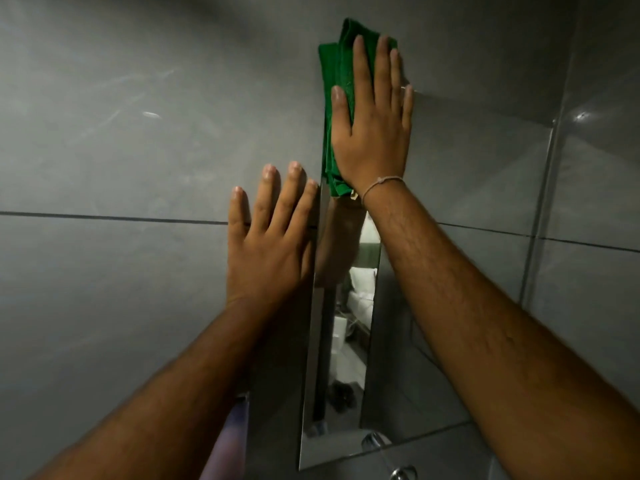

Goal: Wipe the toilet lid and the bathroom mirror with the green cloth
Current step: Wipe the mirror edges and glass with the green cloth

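The right hand point(372, 133) presses the folded green cloth point(337, 98) flat against the top of the narrow bathroom mirror point(341, 358), fingers spread and straight over the fabric rather than curled around it. A thin string bracelet point(382, 183) circles that wrist. Just left of the mirror's upper edge, the left hand point(268, 244) lies flat and empty on the grey wall tile point(104, 133), fingers extended. Below the mirror's lower edge a chrome tap point(375, 441) shows
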`<action>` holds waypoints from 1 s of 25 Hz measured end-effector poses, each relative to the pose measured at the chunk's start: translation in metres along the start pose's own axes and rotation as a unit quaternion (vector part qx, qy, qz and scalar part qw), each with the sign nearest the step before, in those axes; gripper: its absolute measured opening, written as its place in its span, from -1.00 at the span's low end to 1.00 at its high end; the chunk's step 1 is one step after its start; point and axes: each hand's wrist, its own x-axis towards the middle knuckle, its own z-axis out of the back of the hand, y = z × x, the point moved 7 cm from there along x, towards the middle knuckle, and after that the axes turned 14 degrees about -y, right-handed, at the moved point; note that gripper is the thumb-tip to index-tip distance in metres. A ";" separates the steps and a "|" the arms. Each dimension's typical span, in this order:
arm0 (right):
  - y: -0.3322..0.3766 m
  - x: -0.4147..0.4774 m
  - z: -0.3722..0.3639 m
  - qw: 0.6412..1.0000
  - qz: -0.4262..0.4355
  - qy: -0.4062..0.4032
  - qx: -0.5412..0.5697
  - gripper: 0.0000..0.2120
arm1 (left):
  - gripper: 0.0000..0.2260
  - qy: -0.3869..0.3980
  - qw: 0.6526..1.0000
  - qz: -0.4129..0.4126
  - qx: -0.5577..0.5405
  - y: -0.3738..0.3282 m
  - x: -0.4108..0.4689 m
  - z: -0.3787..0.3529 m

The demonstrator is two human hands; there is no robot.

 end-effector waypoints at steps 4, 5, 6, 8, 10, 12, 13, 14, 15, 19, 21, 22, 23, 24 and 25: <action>-0.049 0.003 0.001 0.999 -0.048 0.010 -0.005 -0.39 | -0.40 -0.016 0.999 0.043 -0.022 -0.009 0.010 0.004; -0.065 0.002 0.001 0.998 -0.059 0.014 -0.008 -0.39 | -0.41 -0.017 0.998 0.057 -0.026 -0.011 0.012 0.004; -0.084 0.003 0.001 0.997 -0.070 0.015 -0.009 -0.39 | -0.40 -0.017 0.997 0.065 -0.028 -0.015 0.013 0.003; -0.124 0.005 0.001 0.995 -0.093 0.015 -0.013 -0.38 | -0.40 -0.018 0.996 0.075 -0.034 -0.018 0.012 0.000; -0.164 0.007 -0.001 0.993 -0.116 0.019 -0.019 -0.38 | -0.43 -0.029 0.996 0.074 -0.038 -0.017 0.011 -0.002; -0.207 0.010 0.002 0.988 -0.146 0.027 -0.031 -0.39 | -0.44 -0.040 0.996 0.070 -0.044 -0.017 0.010 -0.004; -0.226 0.010 0.003 0.985 -0.164 0.033 -0.036 -0.39 | -0.44 -0.044 0.995 0.071 -0.047 -0.017 0.009 -0.005; -0.246 0.011 0.007 0.982 -0.181 0.036 -0.041 -0.40 | -0.43 -0.047 0.995 0.072 -0.053 -0.020 0.009 -0.006; -0.261 0.011 0.008 0.979 -0.197 0.039 -0.046 -0.40 | -0.44 -0.047 0.994 0.078 -0.058 -0.018 0.008 -0.008; -0.310 0.003 0.014 0.964 -0.249 0.044 -0.077 -0.40 | -0.46 -0.052 0.993 0.082 -0.066 -0.015 0.007 -0.013; -0.325 -0.009 0.017 0.961 -0.266 0.046 -0.061 -0.38 | -0.46 -0.054 0.993 0.082 -0.065 -0.013 0.005 -0.019; -0.331 -0.020 0.019 0.960 -0.272 0.048 -0.052 -0.37 | -0.47 -0.052 0.993 0.085 -0.062 -0.014 0.002 -0.023; -0.333 -0.032 0.020 0.960 -0.273 0.047 -0.045 -0.37 | -0.48 -0.042 0.993 0.088 -0.070 -0.012 0.001 -0.027; -0.335 -0.048 0.023 0.959 -0.275 0.048 -0.043 -0.37 | -0.48 -0.033 0.991 0.099 -0.080 -0.009 0.000 -0.032; -0.337 -0.065 0.027 0.959 -0.275 0.048 -0.055 -0.37 | -0.45 -0.028 0.989 0.108 -0.094 -0.006 -0.001 -0.038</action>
